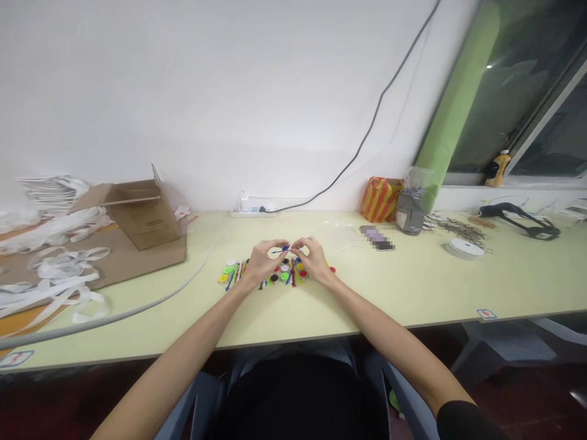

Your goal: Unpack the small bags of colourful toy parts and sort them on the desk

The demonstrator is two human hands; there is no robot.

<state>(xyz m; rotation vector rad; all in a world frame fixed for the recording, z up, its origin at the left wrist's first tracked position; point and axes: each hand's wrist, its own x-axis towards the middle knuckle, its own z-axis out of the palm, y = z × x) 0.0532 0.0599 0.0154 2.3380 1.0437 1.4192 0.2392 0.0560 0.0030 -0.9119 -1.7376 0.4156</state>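
My left hand (265, 261) and my right hand (314, 260) meet above the middle of the pale yellow-green table (389, 287). Their fingertips pinch a thin blue plastic stick (279, 250), which has a darker blue tip near my right fingers. Just below my hands lies a tight cluster of small coloured plastic pieces (279, 275), round discs in green, red, black and yellow among thin coloured sticks. My palms hide part of the cluster.
A cardboard box (144, 214) and white plastic strips (52, 287) lie at the left. A grey cable (114, 318) curves across the table. Farther back are a power strip (252, 209), a pixelated phone (376, 238), a grey jar (409, 214) and a white tape roll (464, 249).
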